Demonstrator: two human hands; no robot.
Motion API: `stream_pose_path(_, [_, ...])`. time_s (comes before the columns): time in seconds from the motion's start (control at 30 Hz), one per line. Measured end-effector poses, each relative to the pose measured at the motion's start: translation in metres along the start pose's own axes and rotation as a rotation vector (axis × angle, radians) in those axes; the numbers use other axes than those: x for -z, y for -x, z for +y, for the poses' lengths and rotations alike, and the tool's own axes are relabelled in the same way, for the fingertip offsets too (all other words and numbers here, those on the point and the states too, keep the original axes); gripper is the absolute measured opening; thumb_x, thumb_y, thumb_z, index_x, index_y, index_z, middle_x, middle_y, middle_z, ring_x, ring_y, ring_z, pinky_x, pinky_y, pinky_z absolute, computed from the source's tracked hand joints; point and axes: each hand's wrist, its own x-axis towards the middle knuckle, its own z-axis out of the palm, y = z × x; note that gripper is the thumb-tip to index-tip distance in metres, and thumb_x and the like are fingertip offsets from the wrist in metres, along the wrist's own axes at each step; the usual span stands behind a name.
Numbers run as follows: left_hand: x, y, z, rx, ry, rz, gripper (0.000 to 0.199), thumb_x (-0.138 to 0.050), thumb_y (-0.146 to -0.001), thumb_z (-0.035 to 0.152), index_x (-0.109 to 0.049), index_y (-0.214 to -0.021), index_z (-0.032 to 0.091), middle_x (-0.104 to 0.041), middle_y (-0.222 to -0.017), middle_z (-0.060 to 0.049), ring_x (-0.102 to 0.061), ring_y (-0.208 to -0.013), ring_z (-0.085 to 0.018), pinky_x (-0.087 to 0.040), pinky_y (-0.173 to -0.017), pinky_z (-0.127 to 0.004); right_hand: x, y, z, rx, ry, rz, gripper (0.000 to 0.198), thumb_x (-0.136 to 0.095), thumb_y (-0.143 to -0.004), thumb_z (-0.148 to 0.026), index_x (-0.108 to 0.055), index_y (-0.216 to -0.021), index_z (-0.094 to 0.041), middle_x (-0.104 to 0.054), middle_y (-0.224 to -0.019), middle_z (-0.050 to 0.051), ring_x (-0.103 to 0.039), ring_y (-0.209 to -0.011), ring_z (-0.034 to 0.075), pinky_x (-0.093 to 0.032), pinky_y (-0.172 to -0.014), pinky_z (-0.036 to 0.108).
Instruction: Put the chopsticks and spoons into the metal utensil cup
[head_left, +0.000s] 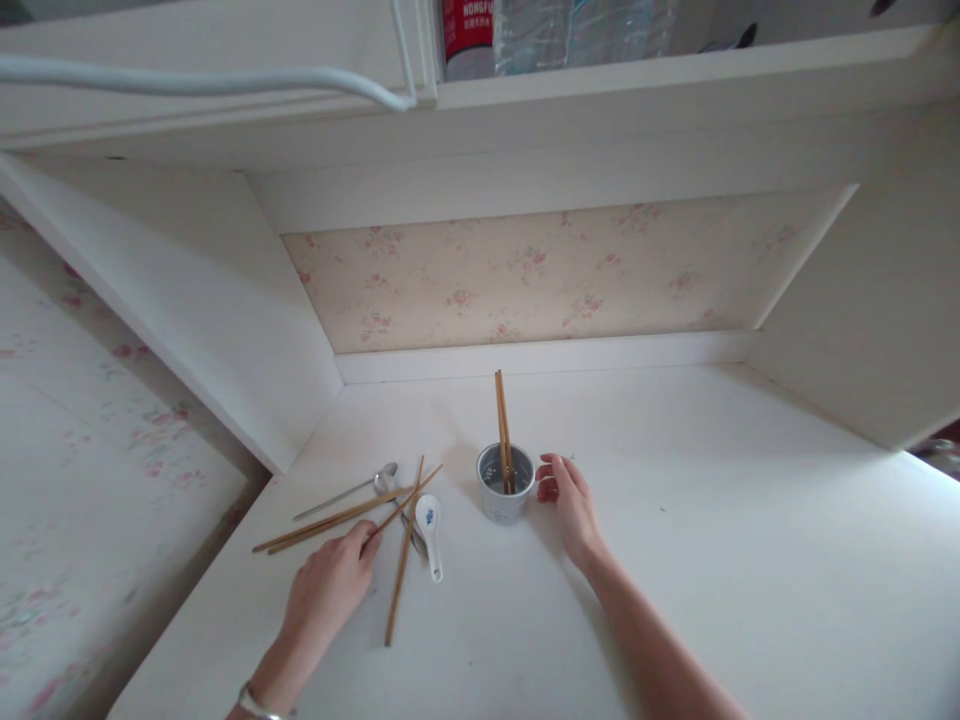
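My left hand (330,585) pinches one end of a chopstick (409,497), whose far end points up and right across the other utensils. Beneath it lie another chopstick (403,580), a white porcelain spoon (429,520) with a blue mark, and a partly covered metal spoon (418,541). A pair of chopsticks (330,522) and a long-handled metal spoon (341,494) rest further left. Two chopsticks (503,425) stand in a grey metal cup (504,508) with holes in its bottom. Just right of the cup is my right hand (570,505), empty, its fingers loosely bent.
The white tabletop (720,560) is bounded by a back ledge (562,352) and side panels. Overhead, a shelf (675,85) holds plastic bottles (585,35) and a red-labelled one (469,35). A pale cable (202,80) runs across the upper left.
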Motion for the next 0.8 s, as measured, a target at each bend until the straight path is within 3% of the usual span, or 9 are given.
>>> stream_pose_path(0.13, [0.019,0.002,-0.004,-0.001,0.205,0.119,0.037,-0.035,-0.091,0.044,-0.064,-0.100,0.022,-0.071,-0.084,-0.008,-0.066,-0.082,-0.027,-0.042,-0.066,-0.030,0.000,0.000,-0.002,-0.004,0.001,0.003,0.036,-0.054,-0.082,-0.056,-0.062,-0.093,-0.022,-0.059,-0.073,-0.002,-0.050,-0.054,0.012,-0.041,-0.053,0.026])
stream_pose_path(0.23, [0.045,0.004,0.003,-0.012,0.627,0.163,0.040,-0.047,-0.086,0.052,-0.065,-0.100,0.019,-0.068,-0.080,-0.004,-0.061,-0.071,-0.020,-0.040,-0.058,-0.025,-0.001,0.001,-0.003,-0.015,0.001,0.008,0.037,-0.054,-0.081,-0.057,-0.062,-0.093,-0.023,-0.060,-0.073,-0.002,-0.050,-0.052,0.012,-0.041,-0.052,0.026])
stream_pose_path(0.33, [0.071,0.006,0.022,0.009,1.116,0.120,0.041,-0.062,-0.077,0.053,-0.066,-0.098,0.018,-0.057,-0.064,0.002,-0.045,-0.052,-0.010,-0.029,-0.045,-0.020,-0.001,0.001,-0.003,-0.024,0.012,0.008,0.037,-0.053,-0.081,-0.057,-0.062,-0.092,-0.023,-0.061,-0.074,-0.001,-0.050,-0.052,0.012,-0.041,-0.052,0.026])
stream_pose_path(0.43, [0.090,0.004,0.047,-0.040,1.443,0.089,0.036,-0.071,-0.072,0.046,-0.066,-0.090,0.016,-0.050,-0.063,0.005,-0.037,-0.051,-0.006,-0.027,-0.042,-0.016,-0.001,0.001,-0.004,-0.016,0.030,-0.004,0.040,-0.051,-0.081,-0.059,-0.062,-0.093,-0.022,-0.061,-0.076,0.000,-0.050,-0.053,0.013,-0.041,-0.052,0.026])
stream_pose_path(0.63, [0.101,-0.008,0.095,-0.158,1.559,0.062,0.030,-0.070,-0.074,0.041,-0.064,-0.090,0.015,-0.041,-0.058,0.007,-0.036,-0.049,-0.004,-0.028,-0.041,-0.014,0.000,0.000,-0.002,-0.020,0.013,-0.033,0.041,-0.049,-0.083,-0.058,-0.060,-0.096,-0.021,-0.058,-0.076,0.000,-0.049,-0.053,0.012,-0.041,-0.052,0.024])
stream_pose_path(0.8, [0.095,-0.027,0.124,-0.267,1.452,0.094,0.034,-0.067,-0.076,0.045,-0.062,-0.092,0.014,-0.050,-0.067,0.004,-0.043,-0.050,-0.005,-0.034,-0.042,-0.017,0.001,-0.002,0.000,-0.036,0.005,-0.045,0.040,-0.048,-0.085,-0.058,-0.060,-0.095,-0.021,-0.058,-0.076,-0.001,-0.048,-0.053,0.011,-0.039,-0.052,0.024])
